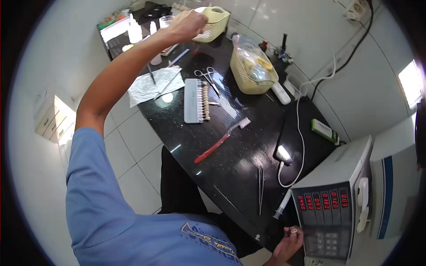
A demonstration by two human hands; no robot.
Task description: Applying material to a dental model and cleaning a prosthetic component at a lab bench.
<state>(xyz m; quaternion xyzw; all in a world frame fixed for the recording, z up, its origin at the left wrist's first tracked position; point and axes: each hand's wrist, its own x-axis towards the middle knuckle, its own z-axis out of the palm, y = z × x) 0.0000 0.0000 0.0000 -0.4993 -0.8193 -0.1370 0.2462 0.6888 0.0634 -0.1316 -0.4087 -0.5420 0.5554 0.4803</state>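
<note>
My left hand [188,25] is stretched far across the counter to a cream basket [214,29]. Its fingers curl down at the basket's near side, and what they hold, if anything, is hidden. At the lower right, my right hand [289,244] is closed, pinching a small pale tooth-like piece [293,231] at its fingertips. Near that hand lie a syringe [282,205] and metal tweezers [260,190]. A red-handled toothbrush [222,140] rests mid-counter. Farther off are a dental shade guide [193,101] with a row of tooth tabs and scissor-handled forceps [208,80].
Beside my right hand stands a box-shaped device [321,213] with red digits. A second basket [248,80] holds plastic bags by the wall. A white cable [300,128] loops over the counter [191,146]. A white cloth [155,84] and bottles [134,31] lie under and beyond my left arm.
</note>
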